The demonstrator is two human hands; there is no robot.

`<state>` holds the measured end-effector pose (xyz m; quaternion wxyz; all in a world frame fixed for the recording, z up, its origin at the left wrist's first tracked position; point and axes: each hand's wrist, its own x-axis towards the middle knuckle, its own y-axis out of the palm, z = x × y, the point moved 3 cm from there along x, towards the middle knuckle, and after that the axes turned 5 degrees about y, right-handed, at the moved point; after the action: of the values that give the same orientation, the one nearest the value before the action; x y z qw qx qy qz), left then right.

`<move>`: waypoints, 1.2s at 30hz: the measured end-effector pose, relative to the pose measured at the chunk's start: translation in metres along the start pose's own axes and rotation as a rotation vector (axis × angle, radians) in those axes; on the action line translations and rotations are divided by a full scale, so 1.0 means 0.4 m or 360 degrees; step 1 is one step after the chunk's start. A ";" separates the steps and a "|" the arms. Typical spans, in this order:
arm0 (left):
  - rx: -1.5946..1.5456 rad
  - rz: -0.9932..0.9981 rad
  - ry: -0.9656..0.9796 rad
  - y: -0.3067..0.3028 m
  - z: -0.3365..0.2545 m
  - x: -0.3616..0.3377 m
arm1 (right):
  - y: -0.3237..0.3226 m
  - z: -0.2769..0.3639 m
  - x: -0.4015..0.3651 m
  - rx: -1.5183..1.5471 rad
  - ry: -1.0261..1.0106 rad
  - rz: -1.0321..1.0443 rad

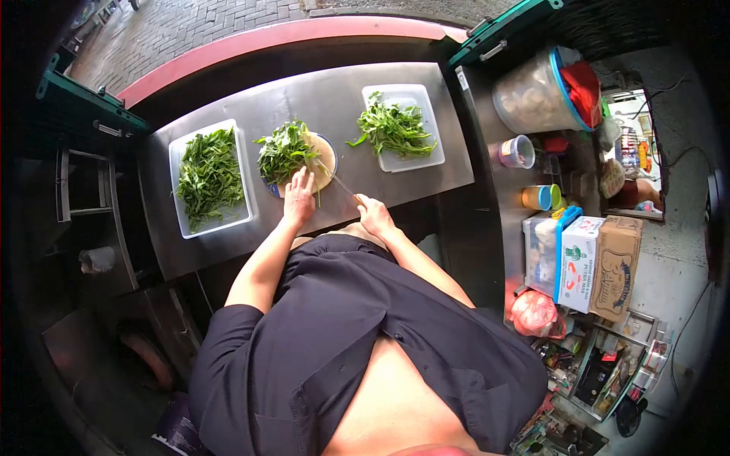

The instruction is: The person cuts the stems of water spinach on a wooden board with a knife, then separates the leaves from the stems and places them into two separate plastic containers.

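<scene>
A bunch of leafy greens (284, 150) lies on a round cutting board (325, 144) at the middle of the steel table. My left hand (299, 199) presses its bunched fingers on the stem end of this bunch, at the board's near side. In my right hand (374, 217) is the handle of a knife (341, 183); its thin blade slants up and left to the board, beside the stems. Left of the board stands a white plastic tray (244, 175) full of cut greens (210, 178). To the right, another white tray (430, 121) holds more greens (395, 128).
The steel table (266, 95) ends at a raised red ledge (304, 32). On the right side counter are a large clear tub (528, 91), a plastic cup (517, 152), a lidded container (541, 251) and cardboard boxes (616, 266). A metal frame (84, 182) stands at the left.
</scene>
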<state>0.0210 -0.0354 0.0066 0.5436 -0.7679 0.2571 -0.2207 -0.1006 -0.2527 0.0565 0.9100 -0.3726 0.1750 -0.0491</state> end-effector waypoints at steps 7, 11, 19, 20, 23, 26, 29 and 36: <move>-0.0075 0.0290 0.0034 0.022 -0.043 -0.023 | 0.002 -0.040 -0.046 -0.0062 0.0220 0.0254; -0.0078 0.0295 -0.0003 0.018 -0.040 -0.019 | -0.032 0.002 -0.016 -0.0169 0.0273 0.0254; -0.0113 0.0180 -0.0473 0.013 -0.021 0.022 | -0.040 0.011 0.087 -0.0150 0.0023 0.0015; -0.0115 0.0176 -0.0482 0.012 -0.016 0.033 | -0.041 0.013 0.087 -0.0155 0.0016 0.0021; -0.0043 0.0096 -0.0585 0.027 0.010 0.067 | -0.039 0.024 0.073 -0.0072 0.0029 0.0115; -0.0128 0.0131 -0.0763 0.056 0.035 0.085 | -0.029 0.011 0.058 -0.0038 0.0143 0.0210; -0.0157 0.0133 -0.0899 0.064 0.044 0.088 | -0.029 -0.002 0.047 -0.0037 0.0190 0.0236; -0.0511 -0.0176 -0.1011 0.013 0.010 0.050 | -0.037 0.001 0.020 0.0072 0.0243 0.0199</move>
<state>0.0381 -0.0466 0.0016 0.4559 -0.8866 0.0647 0.0432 -0.0922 -0.2648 0.0650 0.9035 -0.3356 0.2655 -0.0244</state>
